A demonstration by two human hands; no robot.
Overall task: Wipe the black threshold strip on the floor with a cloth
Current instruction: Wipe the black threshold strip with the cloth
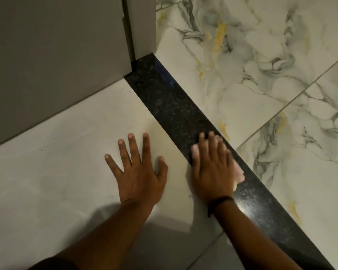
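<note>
A black speckled threshold strip (170, 108) runs diagonally across the floor from the door frame at the top to the bottom right. My right hand (213, 168) lies flat on it, pressing down a pale pink cloth (239, 172) whose edges peek out beside the fingers and palm. The hand and cloth look slightly blurred. My left hand (139, 172) rests flat with its fingers spread on the plain white tile to the left of the strip, holding nothing.
A grey door or wall panel (57, 61) and door frame (142, 26) stand at the upper left, meeting the strip's far end. Marbled white tiles with grey and yellow veins (261, 65) lie right of the strip. A dark band circles my right wrist (219, 204).
</note>
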